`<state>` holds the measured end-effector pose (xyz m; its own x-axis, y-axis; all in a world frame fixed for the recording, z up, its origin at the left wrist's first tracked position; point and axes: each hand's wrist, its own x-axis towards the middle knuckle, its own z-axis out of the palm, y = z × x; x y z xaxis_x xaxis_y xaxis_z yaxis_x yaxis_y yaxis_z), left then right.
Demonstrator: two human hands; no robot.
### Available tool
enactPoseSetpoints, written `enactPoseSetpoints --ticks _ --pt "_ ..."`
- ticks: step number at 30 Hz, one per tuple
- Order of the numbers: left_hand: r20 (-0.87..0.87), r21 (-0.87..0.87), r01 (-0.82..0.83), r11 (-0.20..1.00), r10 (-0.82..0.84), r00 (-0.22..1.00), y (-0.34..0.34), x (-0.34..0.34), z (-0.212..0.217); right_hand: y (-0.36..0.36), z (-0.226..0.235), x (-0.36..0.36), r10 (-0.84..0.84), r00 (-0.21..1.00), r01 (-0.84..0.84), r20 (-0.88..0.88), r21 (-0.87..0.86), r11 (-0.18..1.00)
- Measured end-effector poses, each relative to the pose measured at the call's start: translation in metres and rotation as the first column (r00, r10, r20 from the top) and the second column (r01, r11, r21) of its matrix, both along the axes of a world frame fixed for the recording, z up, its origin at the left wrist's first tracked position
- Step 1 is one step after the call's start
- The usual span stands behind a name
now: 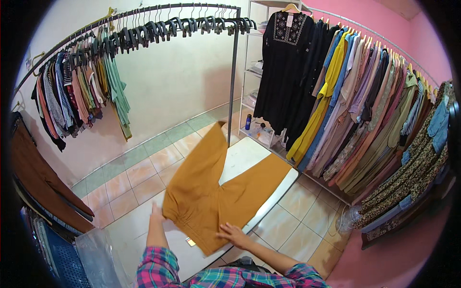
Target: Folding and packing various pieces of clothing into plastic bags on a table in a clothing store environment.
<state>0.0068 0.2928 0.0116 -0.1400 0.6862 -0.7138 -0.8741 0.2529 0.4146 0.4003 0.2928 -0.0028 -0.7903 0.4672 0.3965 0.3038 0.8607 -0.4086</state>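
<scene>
Mustard-brown trousers (204, 197) lie spread on a white-topped table (245, 156), waistband toward me and legs pointing away. The left leg looks slightly blurred, and its end rises past the table's edge. My left hand (157, 212) is at the left side of the waistband, thumb up; its other fingers are partly hidden at the cloth's edge, so I cannot tell whether they grip. My right hand (234, 235) rests flat on the right side near the waist, fingers spread. A small white-and-yellow tag (190, 242) shows by the waistband.
A rack of empty black hangers (168, 30) and small clothes (72, 91) stands at the back left. Long garments (355, 101) fill a rail on the right, a black dress (283, 67) at its end. Brown trousers (43, 168) hang at left, above a blue perforated basket (72, 264).
</scene>
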Motion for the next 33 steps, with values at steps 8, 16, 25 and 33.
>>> enactPoseSetpoints --ticks 8,16,25,33 --pt "-0.764 0.015 0.201 0.979 -0.118 0.634 -0.053 0.101 -0.015 -0.016 -0.019 -0.002 -0.036 0.919 0.022 0.393 0.040 0.999" --pt "-0.991 -0.076 -0.134 0.988 -0.060 0.121 -0.120 0.078 -0.020 -0.058 0.013 -0.081 0.422 0.816 -0.385 0.395 -0.174 0.907" --pt "-0.892 -0.394 -0.419 0.818 -0.450 -0.041 -0.231 0.060 -0.013 -0.044 -0.008 -0.070 -0.004 0.967 0.023 0.256 -0.071 0.997" --pt "-0.858 -0.391 -0.582 0.713 -0.511 -0.050 -0.253 0.096 -0.013 0.039 -0.029 0.024 -0.539 0.830 0.556 0.145 -0.128 0.821"
